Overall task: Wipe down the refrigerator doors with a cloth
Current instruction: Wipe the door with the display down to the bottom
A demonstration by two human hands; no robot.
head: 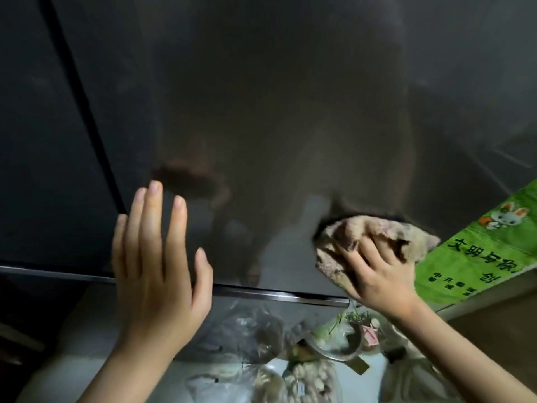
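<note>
Right hand (pixel 374 274) hung low, its wrist just over the plastic bags of food (pixel 305 379) heaped beneath the door's bottom edge. That looked the likeliest trouble: a downward stroke carried past the metal strip (pixel 261 292) along that edge could drag the forearm into the bags and spill them. A sideways stroke had little room either, since a green carton (pixel 479 251) stood just beside the cloth at the door's right edge and could be knocked.

This hand grasped the cloth (pixel 363 242), fingers curled over the bunched folds and pressing them against the refrigerator door (pixel 261 112) near its lower right corner, just above the strip. Wadded like that, probably only a small patch met the surface, so streaks or missed bands seemed possible.

The left hand (pixel 157 257) was fully released, fingers straight and slightly spread, palm facing the same door near its lower left corner and holding nothing. Whether the fingertips touched the surface could not be told; their dim reflection sat just above them. A bare palm laid there would likely leave fresh prints on the glossy finish.

Farther up, the door showed hazy smears, and a dark seam (pixel 87 126) divided it from the second door (pixel 35 141) at the left.
</note>
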